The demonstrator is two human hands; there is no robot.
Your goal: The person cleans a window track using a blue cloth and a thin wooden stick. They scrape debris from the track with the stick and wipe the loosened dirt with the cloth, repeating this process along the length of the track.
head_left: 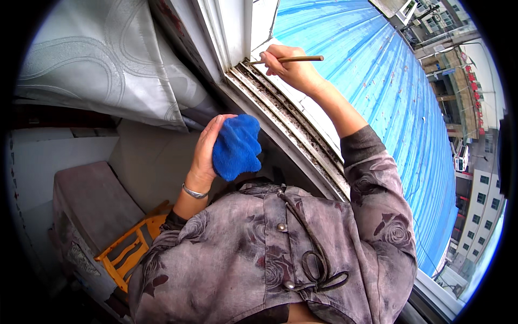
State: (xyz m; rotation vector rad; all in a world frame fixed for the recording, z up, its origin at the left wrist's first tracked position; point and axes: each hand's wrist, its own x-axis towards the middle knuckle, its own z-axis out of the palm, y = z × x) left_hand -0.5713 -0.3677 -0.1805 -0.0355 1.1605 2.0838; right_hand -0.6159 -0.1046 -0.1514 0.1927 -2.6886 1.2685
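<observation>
My left hand is closed on a bunched blue cloth, held in front of my chest on the room side of the sill. With my right hand I grip a thin brown wooden stick. Its thicker end points right, and its slim end reaches the far corner of the window track, beside the white window frame. Dark dirt and debris lie along the grooves of the track. Whether the stick's tip has bristles is too small to tell.
A pale patterned curtain hangs at the left. Below it are a covered piece of furniture and an orange wooden chair. Outside, past the sill, spreads a blue corrugated roof, with buildings beyond.
</observation>
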